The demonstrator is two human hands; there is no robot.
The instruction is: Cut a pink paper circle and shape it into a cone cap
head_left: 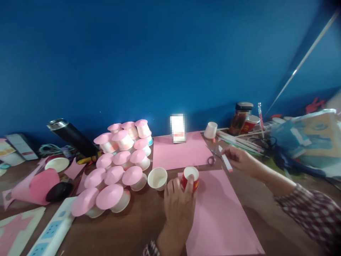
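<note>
The left hand [179, 206] reaches from the near edge to a red paper cup [185, 182] at the far left corner of the nearer pink sheet [222, 213]. Its fingers lie against the cup, one of them over the rim; whether they grip it, I cannot tell. The right hand [236, 159] is well apart from the left, its fingertips bunched at the upper end of a white stick [227, 163] with a red tip — whether pinched or only touched is unclear.

Scissors [211, 161] lie just beside the white stick, partly over the farther pink sheet [176, 156]. An open white cup [157, 179] stands just left of the red cup. Further left, a group of white cups topped with pink paper cones [113, 195] fills much of the brown table [122, 234]. A white cup turned upside down [211, 131] is near the blue wall [170, 64], with a dark-lidded jar [237, 122] to its right. On the left side, a black flask [73, 138] leans at a slant, and a white power strip [65, 209] runs toward the near edge.
</note>
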